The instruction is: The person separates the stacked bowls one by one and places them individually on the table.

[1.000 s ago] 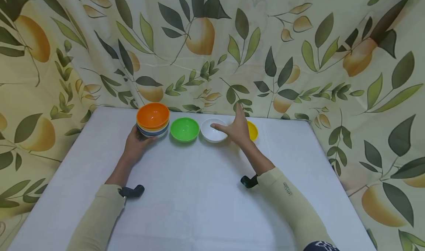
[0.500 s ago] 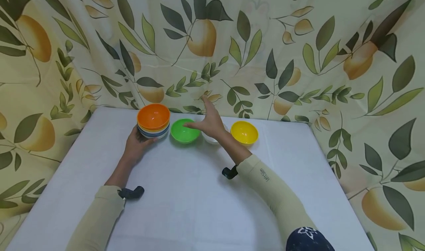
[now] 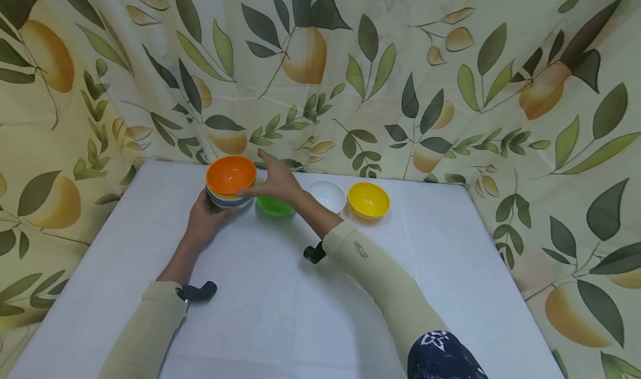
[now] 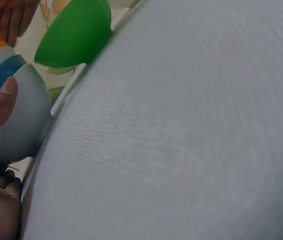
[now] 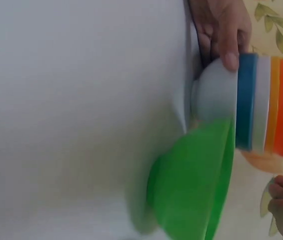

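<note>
At far left, left hand (image 3: 201, 223) clasping stacked bowls (image 3: 231, 177), right hand (image 3: 278, 182) spread wide beside them, right sleeve (image 3: 383, 279) lettered "LetsSlim"

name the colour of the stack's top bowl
Orange; the top bowl shows best in the head view.

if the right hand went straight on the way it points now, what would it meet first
Probably the glossy orange round bowl topping the stack of bowls; the right hand faces it, though the head view leaves exact depth unclear.
</note>
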The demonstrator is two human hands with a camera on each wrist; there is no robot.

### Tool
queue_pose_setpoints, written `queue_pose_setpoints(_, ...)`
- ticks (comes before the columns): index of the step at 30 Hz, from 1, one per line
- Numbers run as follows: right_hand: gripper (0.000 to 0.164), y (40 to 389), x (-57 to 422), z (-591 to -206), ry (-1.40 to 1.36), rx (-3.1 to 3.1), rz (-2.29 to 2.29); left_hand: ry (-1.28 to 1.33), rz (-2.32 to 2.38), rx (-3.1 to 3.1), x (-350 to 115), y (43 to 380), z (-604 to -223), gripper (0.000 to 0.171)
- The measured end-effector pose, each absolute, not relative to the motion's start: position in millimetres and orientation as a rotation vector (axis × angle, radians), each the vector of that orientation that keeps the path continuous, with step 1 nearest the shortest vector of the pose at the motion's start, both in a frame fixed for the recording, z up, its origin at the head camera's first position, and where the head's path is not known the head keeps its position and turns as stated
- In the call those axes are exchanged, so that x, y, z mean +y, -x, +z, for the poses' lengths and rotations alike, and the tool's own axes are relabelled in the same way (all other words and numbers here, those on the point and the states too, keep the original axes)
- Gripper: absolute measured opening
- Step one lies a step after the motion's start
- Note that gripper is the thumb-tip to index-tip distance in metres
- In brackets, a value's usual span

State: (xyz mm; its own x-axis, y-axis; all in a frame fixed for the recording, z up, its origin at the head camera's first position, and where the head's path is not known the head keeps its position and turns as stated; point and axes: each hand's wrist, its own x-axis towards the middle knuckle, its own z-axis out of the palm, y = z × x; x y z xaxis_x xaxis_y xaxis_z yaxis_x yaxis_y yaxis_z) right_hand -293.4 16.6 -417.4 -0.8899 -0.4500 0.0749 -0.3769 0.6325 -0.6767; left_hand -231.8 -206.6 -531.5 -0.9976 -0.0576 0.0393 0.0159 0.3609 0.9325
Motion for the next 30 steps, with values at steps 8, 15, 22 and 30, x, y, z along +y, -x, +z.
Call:
queue_pose_setpoints(8,0.097,294.1,-10.0,-429.4,0.795,2.681,-1.223,-0.009,-1.768,-2.527,-204.7,229.7,-535.2,0.107)
queue_pose_setpoints(15,0.087,292.1,-13.8,-426.6,0.772,2.682,-1.32,0.004,-1.738,-2.527,-208.1,229.6,-531.8,0.108)
queue_pose_setpoints(22,0.084,287.5,-10.6,-424.9,0.773,2.651,-1.444,0.017,-1.746,-2.535,-210.5,233.2,-535.2,0.109)
queue_pose_setpoints(30,0.088,270.8,-8.5,-416.7,0.792,2.632,-1.577,0.015,-1.748,-2.522,-211.6,233.8,-533.3,0.109)
